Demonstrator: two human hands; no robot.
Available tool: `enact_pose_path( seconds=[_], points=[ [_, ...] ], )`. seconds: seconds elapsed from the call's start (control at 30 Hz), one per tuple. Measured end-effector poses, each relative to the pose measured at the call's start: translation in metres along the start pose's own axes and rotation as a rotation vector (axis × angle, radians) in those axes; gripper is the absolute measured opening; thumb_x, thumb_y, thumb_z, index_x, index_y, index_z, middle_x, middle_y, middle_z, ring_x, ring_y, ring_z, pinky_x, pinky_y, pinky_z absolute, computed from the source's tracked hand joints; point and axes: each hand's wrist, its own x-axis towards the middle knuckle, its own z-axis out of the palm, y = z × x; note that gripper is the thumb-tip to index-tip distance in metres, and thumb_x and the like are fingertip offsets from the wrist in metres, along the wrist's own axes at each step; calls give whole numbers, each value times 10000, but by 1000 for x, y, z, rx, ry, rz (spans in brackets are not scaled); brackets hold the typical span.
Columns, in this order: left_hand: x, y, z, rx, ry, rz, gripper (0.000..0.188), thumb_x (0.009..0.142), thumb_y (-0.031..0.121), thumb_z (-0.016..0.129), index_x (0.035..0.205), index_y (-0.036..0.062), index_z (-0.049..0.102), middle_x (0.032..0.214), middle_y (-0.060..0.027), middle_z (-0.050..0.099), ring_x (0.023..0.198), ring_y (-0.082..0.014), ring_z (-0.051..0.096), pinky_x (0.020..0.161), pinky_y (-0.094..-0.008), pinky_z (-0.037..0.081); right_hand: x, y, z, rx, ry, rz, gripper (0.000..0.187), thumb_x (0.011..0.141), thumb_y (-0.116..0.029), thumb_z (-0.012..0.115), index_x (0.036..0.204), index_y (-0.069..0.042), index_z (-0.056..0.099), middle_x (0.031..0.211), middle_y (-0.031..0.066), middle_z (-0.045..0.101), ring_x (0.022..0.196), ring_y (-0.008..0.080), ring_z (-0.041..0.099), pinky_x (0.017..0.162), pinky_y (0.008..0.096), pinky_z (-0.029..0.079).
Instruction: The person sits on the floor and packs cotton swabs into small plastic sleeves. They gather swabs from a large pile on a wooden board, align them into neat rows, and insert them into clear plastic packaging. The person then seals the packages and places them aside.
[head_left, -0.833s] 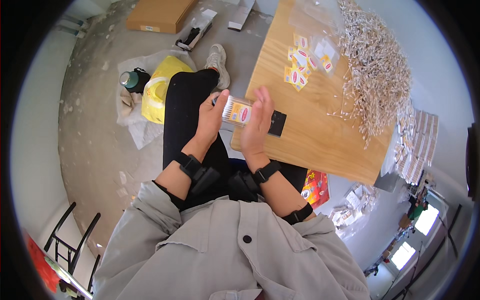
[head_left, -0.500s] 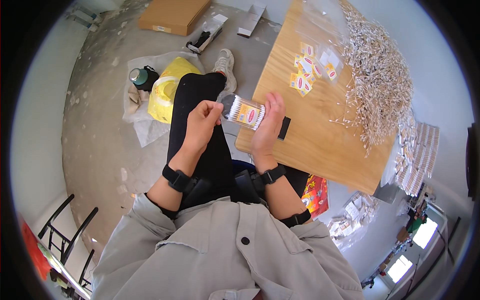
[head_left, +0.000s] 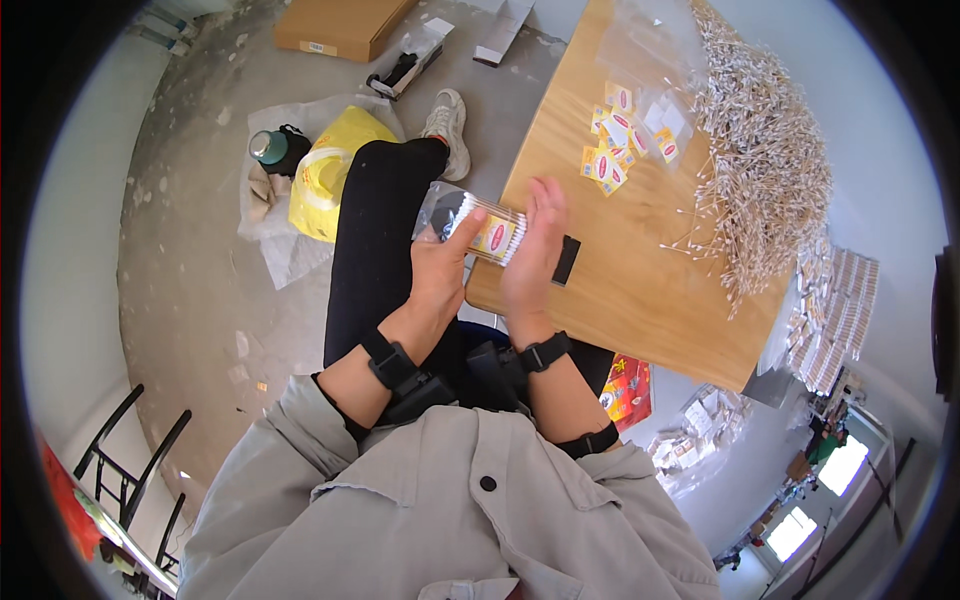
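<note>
A clear plastic packet of cotton swabs (head_left: 490, 236) with a yellow and white label card is held above my lap, by the table's near left corner. My left hand (head_left: 437, 272) grips it from the left, thumb across the front and the other fingers behind. Loose clear film sticks out past the swab tips at the packet's left end. Against the right end rests the palm of my right hand (head_left: 530, 250), its fingers stretched upward rather than wrapped round the packet. Several yellow and white label cards (head_left: 612, 150) lie on the wooden table (head_left: 610, 270).
A big heap of loose cotton swabs (head_left: 765, 150) covers the table's right side, with clear plastic bags (head_left: 650, 40) behind the cards. A small black block (head_left: 566, 262) sits at the near edge. On the floor left are a yellow bag (head_left: 315, 195) and a green-lidded bottle (head_left: 268, 147).
My left hand has gone from pinching the film at the packet's left end to gripping the packet with its thumb on the front. My right palm now lies flatter against the right end.
</note>
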Motion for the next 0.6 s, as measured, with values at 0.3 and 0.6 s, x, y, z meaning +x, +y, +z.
enact_pose_path(
  seconds=[0.3,0.6],
  points=[
    [-1,-1,3,-81,-72,-40,231,880,56,723,1086,1,634,990,-48,677,873,-114,641,787,-278,528,3,4,17,61,-140,48,516,1064,-357,267,1405,18,366,1450,148,395,1373,263,364,1177,411,218],
    [8,0,-5,9,-16,-17,276,893,69,712,1142,6,613,1020,-58,668,905,-142,654,799,-283,540,3,2,22,67,-117,16,508,1060,-344,279,1417,6,366,1466,150,379,1375,260,356,1175,403,206]
  ],
)
